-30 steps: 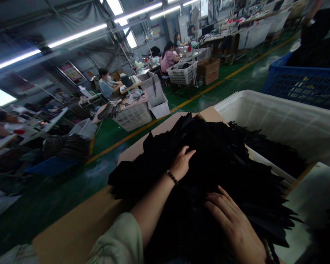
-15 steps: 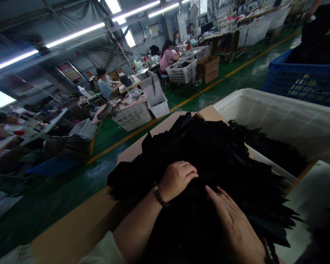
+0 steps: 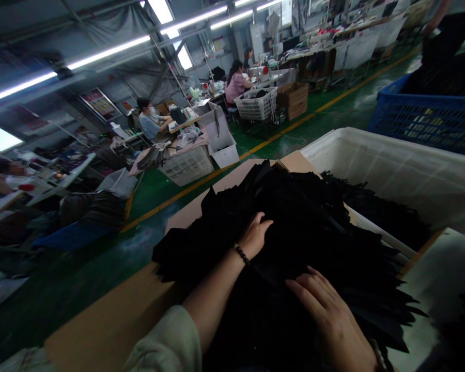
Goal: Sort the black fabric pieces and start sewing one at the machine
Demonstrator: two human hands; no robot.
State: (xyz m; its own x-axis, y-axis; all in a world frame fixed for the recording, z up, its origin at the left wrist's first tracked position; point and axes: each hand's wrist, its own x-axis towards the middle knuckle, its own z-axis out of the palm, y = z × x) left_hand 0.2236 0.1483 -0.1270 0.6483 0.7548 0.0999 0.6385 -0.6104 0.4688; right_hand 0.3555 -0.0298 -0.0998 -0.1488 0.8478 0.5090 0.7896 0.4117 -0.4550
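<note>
A large heap of black fabric pieces (image 3: pixel 294 206) is fanned out in front of me, its layered edges sticking out on both sides. My left hand (image 3: pixel 254 236), with a beaded bracelet at the wrist, reaches onto the middle of the heap. Its thumb and forefinger show apart, and I see nothing between them; the other fingers are hidden. Nearer to me on the right, my right hand (image 3: pixel 331 312) rests on the black cloth with fingers stretched out, palm down. Single layers are hard to make out in the dark fabric.
Beneath the heap lies brown cardboard (image 3: pixel 112 315). To the right stands a white bin (image 3: pixel 403 160) with black pieces inside, and behind it a blue crate (image 3: pixel 422 119). Several people sit at sewing tables across the green floor (image 3: pixel 147 212); another person stands at the upper right.
My left hand has moved forward over the fabric, away from me, and its thumb and forefinger now show apart. My right hand has barely shifted.
</note>
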